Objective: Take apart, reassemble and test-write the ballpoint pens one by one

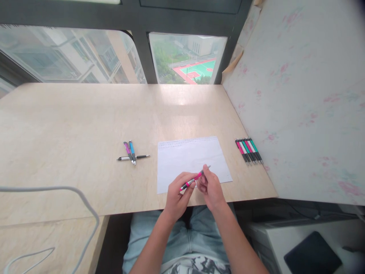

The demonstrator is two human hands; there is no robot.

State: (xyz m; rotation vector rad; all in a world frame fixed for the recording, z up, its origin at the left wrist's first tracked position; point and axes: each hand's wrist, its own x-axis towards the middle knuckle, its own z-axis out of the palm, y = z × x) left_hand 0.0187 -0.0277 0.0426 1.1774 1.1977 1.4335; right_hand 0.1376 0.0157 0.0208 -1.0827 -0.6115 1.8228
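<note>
Both hands grip one pink pen over the paper.
The left hand pinches the pen at its lower end, the right hand at its upper part, above the paper near the desk edge. Three pens lie left; a pen row right.

faint lines of writing run along the top of the paper sheet, too small to read.

Bare forearms, light blue jeans, printed shirt
</note>
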